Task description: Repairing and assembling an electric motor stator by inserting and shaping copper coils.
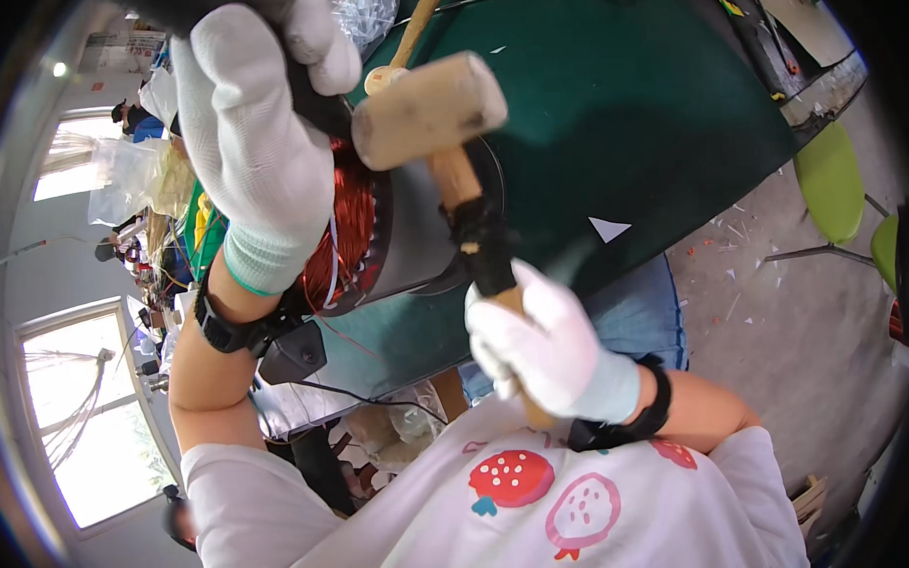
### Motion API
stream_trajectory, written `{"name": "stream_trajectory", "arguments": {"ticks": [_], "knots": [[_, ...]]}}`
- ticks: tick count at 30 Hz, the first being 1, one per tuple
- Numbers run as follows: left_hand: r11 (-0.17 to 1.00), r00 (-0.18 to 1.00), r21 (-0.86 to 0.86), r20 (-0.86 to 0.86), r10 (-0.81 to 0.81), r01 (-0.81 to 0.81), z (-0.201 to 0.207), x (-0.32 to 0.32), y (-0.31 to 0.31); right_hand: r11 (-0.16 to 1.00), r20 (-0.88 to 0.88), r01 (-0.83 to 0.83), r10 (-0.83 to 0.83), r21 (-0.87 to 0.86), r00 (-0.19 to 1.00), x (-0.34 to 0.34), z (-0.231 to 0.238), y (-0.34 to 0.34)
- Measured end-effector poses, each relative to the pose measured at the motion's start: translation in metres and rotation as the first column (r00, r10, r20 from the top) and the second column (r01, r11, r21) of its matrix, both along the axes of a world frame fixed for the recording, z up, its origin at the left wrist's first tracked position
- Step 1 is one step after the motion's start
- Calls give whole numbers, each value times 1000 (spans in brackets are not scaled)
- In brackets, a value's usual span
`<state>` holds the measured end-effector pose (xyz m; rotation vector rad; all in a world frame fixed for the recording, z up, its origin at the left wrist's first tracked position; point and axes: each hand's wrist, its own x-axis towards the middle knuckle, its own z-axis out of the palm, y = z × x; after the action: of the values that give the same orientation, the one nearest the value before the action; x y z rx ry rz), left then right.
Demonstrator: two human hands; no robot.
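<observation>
My right hand (541, 336), in a white glove, is closed round the wooden handle of a mallet (424, 115). Its pale, barrel-shaped head is slightly blurred, and black tape wraps the handle's upper part. At the upper left my left hand (254, 121), gloved too, is closed on a dark thing that runs between thumb and fingers; its shape is partly cut off by the picture's top edge. Below that hand lie red-brown copper wire windings (347, 223) on a round grey metal core (408, 236). The mallet head hangs over the core's far side.
A dark green mat (609, 108) covers the table. Behind the mallet head lies a second wooden-handled tool (413, 35). A white paper scrap (610, 228) rests on the mat. Green stools (829, 183) stand at the right. Clear plastic bags (131, 180) and other people appear at the left.
</observation>
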<state>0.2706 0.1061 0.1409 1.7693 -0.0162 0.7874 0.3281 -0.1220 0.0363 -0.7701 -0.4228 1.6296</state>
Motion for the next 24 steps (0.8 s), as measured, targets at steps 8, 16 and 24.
{"name": "stream_trajectory", "arguments": {"ticks": [8, 16, 24], "knots": [[980, 952, -67, 233, 199, -189, -3, 27, -27, 997, 82, 39, -45, 67, 996, -6, -2, 10], [966, 968, 70, 1, 250, -249, 6, 11, -8, 862, -38, 507, -506, 29, 862, 22, 1, 25], [974, 977, -80, -49, 208, -211, 14, 1, -4, 923, 124, 367, -381, 116, 916, 56, 6, 6]]}}
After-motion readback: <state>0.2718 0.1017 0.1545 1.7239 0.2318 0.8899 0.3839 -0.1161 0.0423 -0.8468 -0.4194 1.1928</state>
